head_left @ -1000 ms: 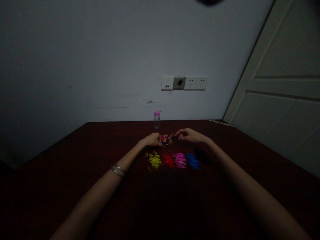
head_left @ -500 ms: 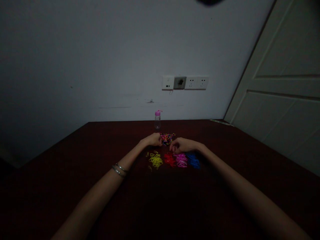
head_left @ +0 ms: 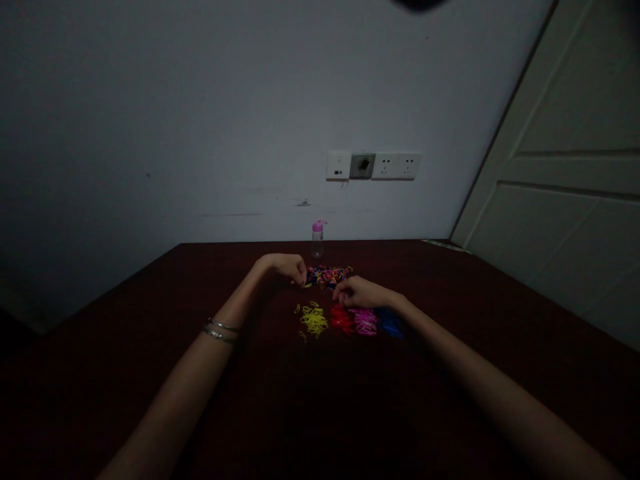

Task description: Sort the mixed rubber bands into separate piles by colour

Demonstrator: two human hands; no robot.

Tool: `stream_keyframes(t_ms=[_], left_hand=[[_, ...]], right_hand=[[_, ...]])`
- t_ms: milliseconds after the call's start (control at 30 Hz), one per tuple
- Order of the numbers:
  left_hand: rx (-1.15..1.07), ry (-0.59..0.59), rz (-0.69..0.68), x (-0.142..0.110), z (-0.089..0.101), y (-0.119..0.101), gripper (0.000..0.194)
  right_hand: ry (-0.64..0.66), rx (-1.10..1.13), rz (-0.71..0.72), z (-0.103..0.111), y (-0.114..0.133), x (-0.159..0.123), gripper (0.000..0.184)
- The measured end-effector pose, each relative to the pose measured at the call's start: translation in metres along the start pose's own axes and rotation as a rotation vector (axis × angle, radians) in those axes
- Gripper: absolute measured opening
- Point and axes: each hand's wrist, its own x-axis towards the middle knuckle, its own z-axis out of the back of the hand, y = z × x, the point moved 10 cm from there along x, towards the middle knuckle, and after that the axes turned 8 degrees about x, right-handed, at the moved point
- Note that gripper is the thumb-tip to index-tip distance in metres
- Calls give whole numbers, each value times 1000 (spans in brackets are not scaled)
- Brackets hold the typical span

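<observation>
one mixed pile of bands (head_left: 329,275) lies just beside the curled left hand (head_left: 293,268) and beyond the right hand (head_left: 355,292), fingers bent on both, any grip impossible to tell, and a low right wrist (head_left: 397,300) could drag the pink heap (head_left: 366,323) into the blue heap (head_left: 391,325).

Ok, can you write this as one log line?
left hand: beside mixed pile; right hand: near red pile; yellow pile, pink pile, blue pile: on table; bottle: upright
</observation>
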Motion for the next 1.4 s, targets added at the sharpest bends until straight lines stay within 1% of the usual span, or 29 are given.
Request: stream_keyframes(t_ms=[100, 167, 233, 333, 433, 500, 600, 700, 867, 1033, 1200, 1300, 1400], left_hand=[[-41, 89, 11, -2, -12, 0, 17], [-58, 123, 30, -3, -17, 1, 21], [-71, 141, 38, -3, -20, 3, 24], [-92, 118, 8, -1, -16, 5, 24], [-106, 24, -48, 5, -6, 7, 22], [-103, -52, -59, 10, 2, 11, 22], [-94, -157, -62, 16, 10, 20, 24], [-101, -223, -84, 20, 14, 26, 27], [-145, -263, -94, 21, 16, 34, 27], [-191, -280, -120, 18, 20, 27, 26], [-204, -297, -107, 11, 22, 20, 27], [-210, -318, -107, 9, 24, 20, 27], [-212, -350, -111, 11, 27, 22, 26]], right_hand=[[-5, 59, 4, 1, 7, 0, 31], [-80, 32, 15, 12, 9, -2, 30], [-191, -19, 35, 27, 7, -4, 28], [-321, -85, 43, 44, -5, -9, 24], [-386, -172, 16, 51, -20, -10, 21], [-397, -230, -5, 50, -25, -9, 20], [-380, -304, -10, 44, -25, -6, 21], [-384, -376, -33, 38, -22, -5, 27], [-410, -444, -159, 33, -27, -7, 31], [-381, -467, -221, 30, -26, -6, 27], [-391, -473, -254, 37, -29, -10, 37], [-415, -400, -235, 45, -31, -14, 41], [-486, -306, -207, 60, -30, -19, 40]])
